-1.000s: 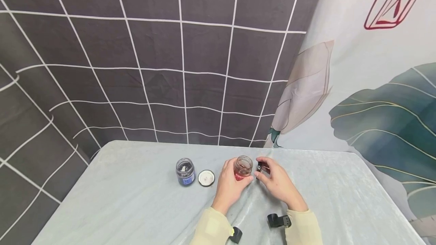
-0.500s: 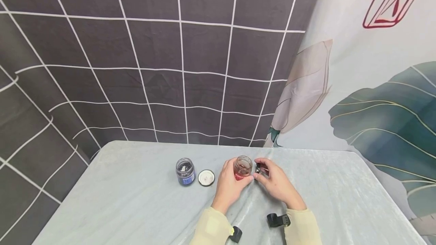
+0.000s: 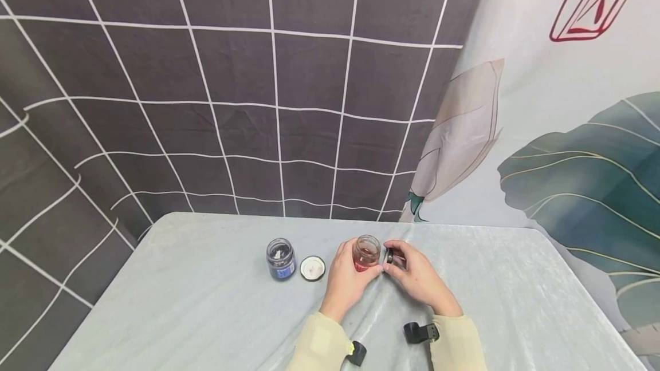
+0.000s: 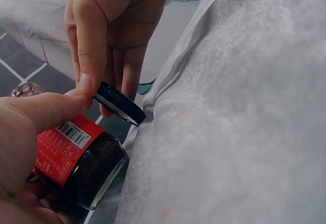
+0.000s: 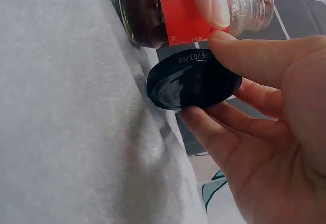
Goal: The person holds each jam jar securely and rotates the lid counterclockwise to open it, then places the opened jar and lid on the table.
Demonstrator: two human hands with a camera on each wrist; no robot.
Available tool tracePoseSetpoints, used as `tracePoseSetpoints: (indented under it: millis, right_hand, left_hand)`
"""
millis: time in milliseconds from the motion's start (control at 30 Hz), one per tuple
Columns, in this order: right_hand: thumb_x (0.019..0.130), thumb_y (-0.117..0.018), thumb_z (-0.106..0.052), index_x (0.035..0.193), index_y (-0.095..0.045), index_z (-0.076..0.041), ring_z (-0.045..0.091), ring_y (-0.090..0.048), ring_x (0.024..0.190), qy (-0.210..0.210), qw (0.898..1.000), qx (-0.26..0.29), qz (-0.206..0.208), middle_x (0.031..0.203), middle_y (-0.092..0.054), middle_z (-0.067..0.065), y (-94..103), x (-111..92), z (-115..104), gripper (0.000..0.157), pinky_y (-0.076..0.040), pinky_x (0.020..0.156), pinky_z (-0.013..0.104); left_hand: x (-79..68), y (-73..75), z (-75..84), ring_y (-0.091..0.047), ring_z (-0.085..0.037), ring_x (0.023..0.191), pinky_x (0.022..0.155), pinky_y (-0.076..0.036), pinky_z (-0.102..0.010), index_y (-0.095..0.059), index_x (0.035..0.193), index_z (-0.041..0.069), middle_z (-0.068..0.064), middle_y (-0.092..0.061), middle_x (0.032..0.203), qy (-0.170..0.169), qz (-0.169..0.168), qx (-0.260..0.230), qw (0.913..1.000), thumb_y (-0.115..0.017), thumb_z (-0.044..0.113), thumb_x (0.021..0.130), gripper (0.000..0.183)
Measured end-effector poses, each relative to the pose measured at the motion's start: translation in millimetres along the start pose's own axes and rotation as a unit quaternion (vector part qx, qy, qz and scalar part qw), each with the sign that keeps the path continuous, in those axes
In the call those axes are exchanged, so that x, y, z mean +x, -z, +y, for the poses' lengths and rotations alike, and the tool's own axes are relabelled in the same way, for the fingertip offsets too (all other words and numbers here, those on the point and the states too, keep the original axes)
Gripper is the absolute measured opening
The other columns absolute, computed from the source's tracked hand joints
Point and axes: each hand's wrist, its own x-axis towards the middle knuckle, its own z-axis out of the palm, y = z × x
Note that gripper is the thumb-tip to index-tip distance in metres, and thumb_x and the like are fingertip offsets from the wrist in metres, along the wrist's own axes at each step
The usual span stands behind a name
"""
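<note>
My left hand (image 3: 344, 279) grips a glass jar (image 3: 366, 251) with a red label, its mouth uncovered. A dark content fills its lower part, as the left wrist view shows beside the barcode label (image 4: 73, 145). My right hand (image 3: 420, 275) pinches a black metal lid (image 5: 193, 80) on edge, close to the jar's right side. The thumb (image 5: 275, 56) lies at the lid's rim and the fingers support it from the other side. Both thumb tips meet near the jar. To the left stands a second open jar (image 3: 281, 260) with a blue label.
A lid (image 3: 312, 269) lies white inside up, between the blue-labelled jar and my left hand. A pale cloth covers the table (image 3: 206, 302). Behind it hangs a dark grid-patterned curtain (image 3: 232, 73), with a leaf-printed white one (image 3: 582, 188) at the right.
My right hand has moved slightly left toward the red-labelled jar, with the black lid in its fingers. The left hand and its jar have hardly moved.
</note>
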Motion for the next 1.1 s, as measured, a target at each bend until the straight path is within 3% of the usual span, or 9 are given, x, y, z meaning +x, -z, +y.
tracePoseSetpoints:
  millis: [300,600,833,1100]
  right_hand:
    - [0.088,-0.075,-0.004,0.126,-0.059,0.006,0.034,-0.064,0.114,-0.011,1.0,0.008,-0.013,0.122,-0.065,0.021,0.1,1.2,2.9,0.043,-0.049,0.099,0.046]
    - [0.088,-0.076,-0.004,0.126,-0.058,0.008,0.036,-0.063,0.117,-0.017,0.997,0.064,-0.026,0.122,-0.064,0.023,-2.0,2.0,5.1,0.044,-0.05,0.098,0.038]
    - [0.087,-0.076,-0.004,0.128,-0.057,0.009,0.038,-0.061,0.119,-0.033,0.996,0.079,-0.038,0.125,-0.062,0.025,1.1,1.1,8.4,0.047,-0.05,0.099,0.037]
    - [0.086,-0.077,-0.005,0.13,-0.054,0.017,0.038,-0.066,0.112,-0.048,0.992,0.096,-0.069,0.128,-0.06,0.033,12.6,-1.5,13.7,0.054,-0.055,0.089,0.028]
  left_hand:
    - [0.0,0.7,0.1,-0.061,-0.027,0.113,0.099,-0.048,-0.043,-0.058,0.13,0.006,-0.007,-0.062,0.12,0.001,0.003,0.001,1.0,-0.088,0.033,0.075,0.068]
    - [0.4,1.5,0.2,-0.061,-0.027,0.114,0.1,-0.047,-0.043,-0.058,0.131,0.004,-0.008,-0.062,0.121,0.002,0.002,-0.003,1.0,-0.088,0.031,0.075,0.069]
    - [0.3,2.0,-0.3,-0.061,-0.027,0.114,0.099,-0.048,-0.044,-0.058,0.131,0.004,-0.008,-0.063,0.121,0.003,0.001,-0.003,1.0,-0.088,0.027,0.075,0.067]
    - [0.6,1.6,0.5,-0.061,-0.028,0.114,0.1,-0.048,-0.045,-0.057,0.131,0.004,-0.009,-0.063,0.121,0.007,-0.002,0.002,1.0,-0.088,0.023,0.076,0.066]
